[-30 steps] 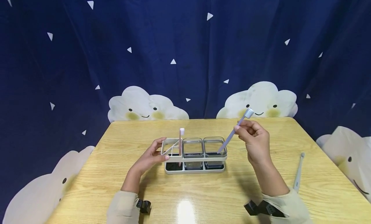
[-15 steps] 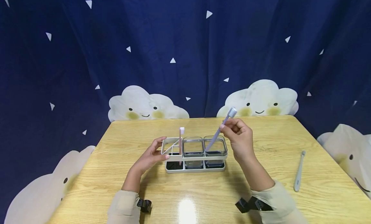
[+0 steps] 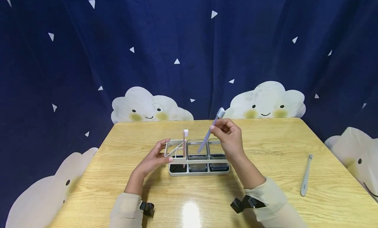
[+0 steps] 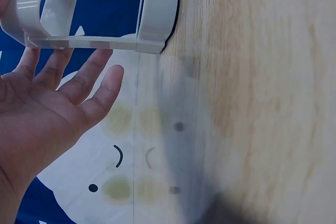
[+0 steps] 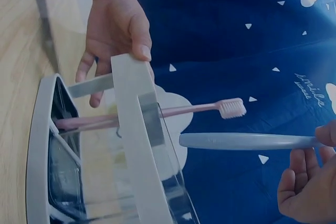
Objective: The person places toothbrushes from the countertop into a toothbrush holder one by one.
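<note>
A white toothbrush holder (image 3: 198, 162) with a dark base stands on the table. My left hand (image 3: 154, 158) holds its left end, thumb on the front of the upper frame and fingers at the far side. In the divided left section stands a pink toothbrush (image 5: 184, 110), bristles up. Two clear square cups fill the other sections, a middle cup (image 3: 192, 152) and a right cup (image 3: 217, 152). My right hand (image 3: 231, 139) pinches a pale purple toothbrush (image 3: 208, 135) near its head. It tilts bristles up, and its handle end (image 5: 194, 140) hangs above the holder, apart from it.
A pale grey toothbrush (image 3: 305, 177) lies on the wooden table (image 3: 265, 188) to the right. Behind the table hangs a dark blue curtain (image 3: 165, 41) with white clouds and triangles.
My right hand has carried the purple toothbrush leftwards, from over the right cup to over the middle cup. My left hand and the holder have stayed in place.
</note>
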Tool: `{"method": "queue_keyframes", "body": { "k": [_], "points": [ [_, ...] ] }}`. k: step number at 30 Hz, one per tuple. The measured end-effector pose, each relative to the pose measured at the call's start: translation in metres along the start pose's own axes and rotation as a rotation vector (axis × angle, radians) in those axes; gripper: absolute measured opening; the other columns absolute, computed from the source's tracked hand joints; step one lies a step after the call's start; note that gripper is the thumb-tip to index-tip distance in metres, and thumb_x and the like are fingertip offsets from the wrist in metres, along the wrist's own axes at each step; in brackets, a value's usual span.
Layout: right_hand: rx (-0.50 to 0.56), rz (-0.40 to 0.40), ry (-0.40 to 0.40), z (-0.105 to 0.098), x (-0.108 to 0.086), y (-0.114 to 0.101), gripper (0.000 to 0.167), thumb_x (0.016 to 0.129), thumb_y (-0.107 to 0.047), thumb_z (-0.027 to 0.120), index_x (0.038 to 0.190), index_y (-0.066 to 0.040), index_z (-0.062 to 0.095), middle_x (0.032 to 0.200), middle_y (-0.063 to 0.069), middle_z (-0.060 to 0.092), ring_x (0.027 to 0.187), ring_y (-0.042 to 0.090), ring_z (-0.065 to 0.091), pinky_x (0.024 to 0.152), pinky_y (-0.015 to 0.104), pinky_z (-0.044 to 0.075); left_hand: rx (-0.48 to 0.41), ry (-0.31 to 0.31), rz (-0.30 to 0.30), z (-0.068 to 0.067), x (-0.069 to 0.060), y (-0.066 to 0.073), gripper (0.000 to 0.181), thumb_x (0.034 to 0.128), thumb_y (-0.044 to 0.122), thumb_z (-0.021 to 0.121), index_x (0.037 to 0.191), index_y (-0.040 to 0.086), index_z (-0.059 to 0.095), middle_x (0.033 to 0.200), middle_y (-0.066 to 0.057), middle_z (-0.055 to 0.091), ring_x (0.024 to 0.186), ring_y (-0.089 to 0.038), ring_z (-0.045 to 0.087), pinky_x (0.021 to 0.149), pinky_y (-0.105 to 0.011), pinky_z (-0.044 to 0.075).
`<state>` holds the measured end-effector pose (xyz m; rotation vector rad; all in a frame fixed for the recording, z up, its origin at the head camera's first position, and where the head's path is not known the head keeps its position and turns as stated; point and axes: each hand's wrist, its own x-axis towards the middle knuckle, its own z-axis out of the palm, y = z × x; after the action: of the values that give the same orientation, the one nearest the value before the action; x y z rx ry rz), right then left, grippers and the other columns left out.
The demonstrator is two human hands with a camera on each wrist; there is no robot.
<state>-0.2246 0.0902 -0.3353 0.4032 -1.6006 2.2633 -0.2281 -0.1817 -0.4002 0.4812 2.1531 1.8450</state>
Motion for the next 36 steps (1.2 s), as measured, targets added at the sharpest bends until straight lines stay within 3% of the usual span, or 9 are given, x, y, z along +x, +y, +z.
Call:
{"method": "queue_keyframes", "body": {
  "k": [7,15,24,32,36],
  "points": [
    [-0.002,-0.046,-0.105,0.009,0.004,0.027,0.012,0.079,0.001,0.067,0.088,-0.005,0.061,0.085,0.004,0.061,0.077,0.013,0.058,0.070,0.024,0.050,-0.008,-0.007,0.007,0.000,0.000,0.000,0.074,0.0840,-0.001,0.063,0.146,0.006,0.022,0.130,-0.020,0.036,0.101,-0.030,0.052,0.082,-0.040,0.045],
    [-0.052,0.060,-0.077,0.028,-0.002,0.022,0.012,0.081,0.007,0.066,0.089,0.002,0.059,0.083,0.006,0.060,0.077,0.014,0.057,0.070,0.024,0.050,-0.006,-0.008,-0.001,-0.001,0.000,-0.001,0.074,0.0841,-0.001,0.063,0.146,0.006,0.022,0.130,-0.021,0.035,0.101,-0.030,0.052,0.084,-0.042,0.044],
    [-0.173,0.094,-0.111,0.037,-0.007,0.039,0.013,0.082,0.000,0.067,0.092,0.004,0.060,0.084,0.008,0.060,0.075,0.015,0.053,0.062,0.021,0.043,-0.001,-0.015,0.007,-0.001,0.000,0.001,0.075,0.0844,0.001,0.063,0.146,0.006,0.020,0.130,-0.020,0.036,0.103,-0.031,0.052,0.083,-0.039,0.044],
    [-0.185,0.153,-0.133,0.039,-0.009,0.049,0.010,0.081,0.003,0.067,0.086,0.002,0.059,0.080,0.007,0.058,0.071,0.014,0.051,0.060,0.021,0.044,-0.033,-0.011,0.002,-0.008,0.010,-0.024,0.076,0.0843,0.000,0.064,0.147,0.011,0.021,0.135,-0.024,0.031,0.105,-0.032,0.051,0.083,-0.040,0.044],
    [-0.237,0.153,-0.149,0.040,-0.009,0.053,0.011,0.079,0.003,0.069,0.084,0.002,0.059,0.078,0.006,0.058,0.070,0.014,0.051,0.060,0.021,0.044,-0.032,-0.003,0.011,-0.009,0.012,-0.030,0.075,0.0847,0.004,0.065,0.146,0.015,0.023,0.136,-0.022,0.031,0.106,-0.031,0.051,0.083,-0.040,0.044]
  ]
}}
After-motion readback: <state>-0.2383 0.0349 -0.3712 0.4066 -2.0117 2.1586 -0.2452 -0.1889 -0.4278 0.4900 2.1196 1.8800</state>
